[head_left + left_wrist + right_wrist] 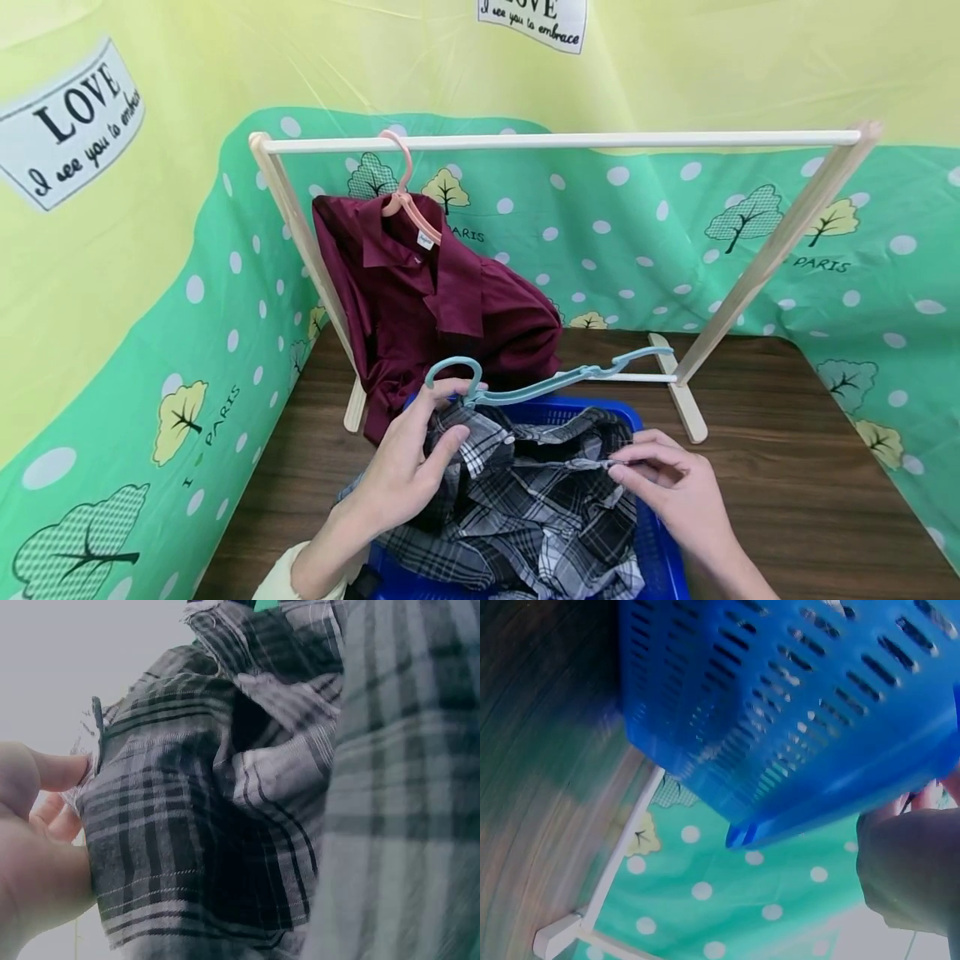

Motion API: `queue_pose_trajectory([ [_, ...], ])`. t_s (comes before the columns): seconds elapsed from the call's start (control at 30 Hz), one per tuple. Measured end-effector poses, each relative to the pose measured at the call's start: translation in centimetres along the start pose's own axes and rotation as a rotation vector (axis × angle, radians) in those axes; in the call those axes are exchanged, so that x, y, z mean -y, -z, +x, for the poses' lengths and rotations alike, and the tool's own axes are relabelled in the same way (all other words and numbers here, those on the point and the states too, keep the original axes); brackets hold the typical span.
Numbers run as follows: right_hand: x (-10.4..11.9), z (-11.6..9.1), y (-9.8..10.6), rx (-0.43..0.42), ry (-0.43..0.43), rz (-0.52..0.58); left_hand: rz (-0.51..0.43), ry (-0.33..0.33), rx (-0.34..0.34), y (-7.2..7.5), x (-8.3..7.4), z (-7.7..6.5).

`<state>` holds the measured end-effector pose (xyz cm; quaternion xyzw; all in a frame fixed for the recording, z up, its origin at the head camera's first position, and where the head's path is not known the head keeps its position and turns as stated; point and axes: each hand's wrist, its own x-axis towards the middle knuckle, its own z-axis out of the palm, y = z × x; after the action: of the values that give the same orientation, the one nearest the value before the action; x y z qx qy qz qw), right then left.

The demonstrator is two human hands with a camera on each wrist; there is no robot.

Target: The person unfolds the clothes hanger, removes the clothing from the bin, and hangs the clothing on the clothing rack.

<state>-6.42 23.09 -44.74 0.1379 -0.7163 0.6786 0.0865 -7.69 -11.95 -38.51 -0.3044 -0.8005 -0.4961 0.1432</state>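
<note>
A black, grey and white plaid shirt lies bunched in a blue plastic basket. My left hand grips its collar area at the neck of a light blue hanger, fingers behind and thumb in front. The hanger's hook curves up over those fingers. One hanger arm stretches to the right above the shirt; the other is hidden by cloth and hand. With thumb and fingertips, my right hand pinches the shirt's edge near the basket's right rim. In the left wrist view, plaid cloth fills most of the frame.
A white-barred wooden rack stands behind the basket on the dark wooden table. From its left end hangs a maroon shirt on a pink hanger, its lower part behind the basket. Patterned green and yellow cloth surrounds the table.
</note>
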Motion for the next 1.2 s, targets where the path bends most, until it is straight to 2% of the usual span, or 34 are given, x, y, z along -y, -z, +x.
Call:
queue_pose_trajectory([
  [0.13,0.2,0.3,1.0,-0.006,-0.075,0.030,-0.111,-0.019,0.026,0.4,0.2,0.2],
  [0.3,-0.1,0.6,2.3,-0.002,-0.099,0.060,-0.110,-0.011,0.019,0.8,0.5,-0.1],
  [0.47,-0.8,0.8,3.5,0.002,-0.050,0.088,-0.059,0.039,0.027,0.8,0.6,-0.3],
  [0.63,-1.1,0.8,4.2,0.039,0.036,0.088,-0.063,0.063,0.021,0.9,0.6,-0.5],
  [0.73,-1.4,0.9,4.4,0.105,0.165,0.109,-0.067,0.070,0.009,0.9,0.8,-0.5],
  [0.87,-1.9,1.2,4.6,0.238,0.386,0.210,-0.083,0.108,0.009,1.1,0.7,-0.5],
  [0.97,-1.7,1.6,4.7,0.368,0.475,0.257,-0.091,0.126,0.020,1.2,0.5,-0.6],
  [1.1,-0.9,1.8,5.0,0.570,0.470,0.219,-0.097,0.132,0.039,1.3,0.5,-0.6],
  [1.2,-0.4,2.0,5.4,0.691,0.417,0.104,-0.108,0.145,0.062,1.4,0.5,-0.7],
])
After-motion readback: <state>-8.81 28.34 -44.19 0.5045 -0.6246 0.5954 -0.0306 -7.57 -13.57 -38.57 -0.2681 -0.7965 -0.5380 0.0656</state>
